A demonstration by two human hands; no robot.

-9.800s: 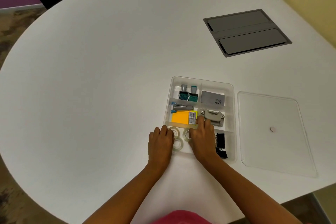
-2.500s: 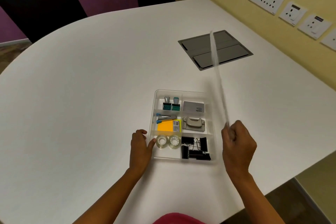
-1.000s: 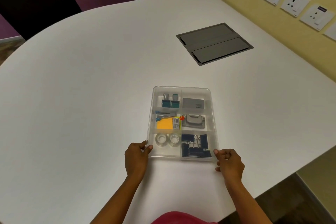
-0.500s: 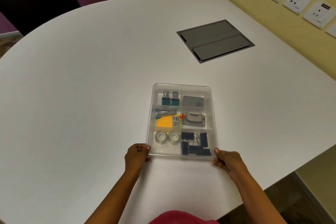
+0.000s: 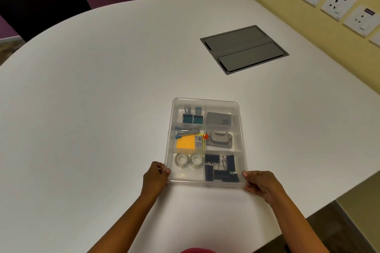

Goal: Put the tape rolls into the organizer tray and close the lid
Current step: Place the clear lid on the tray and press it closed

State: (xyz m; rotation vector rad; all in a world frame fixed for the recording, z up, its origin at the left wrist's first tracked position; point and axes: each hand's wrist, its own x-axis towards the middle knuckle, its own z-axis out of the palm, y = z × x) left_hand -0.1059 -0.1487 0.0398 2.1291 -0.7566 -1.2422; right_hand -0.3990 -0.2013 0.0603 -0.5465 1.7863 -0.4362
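Grey cable hatch (image 5: 244, 48) set flush in white table (image 5: 102, 88); wall sockets (image 5: 337, 4) on yellow wall.

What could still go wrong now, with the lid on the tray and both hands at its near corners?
1. The clear lid may not be fully seated; the far edge cannot be judged from here, and the left hand and right hand press only the near corners.
2. The organizer tray sits near the table edge, so a pull toward the body could slide it off.
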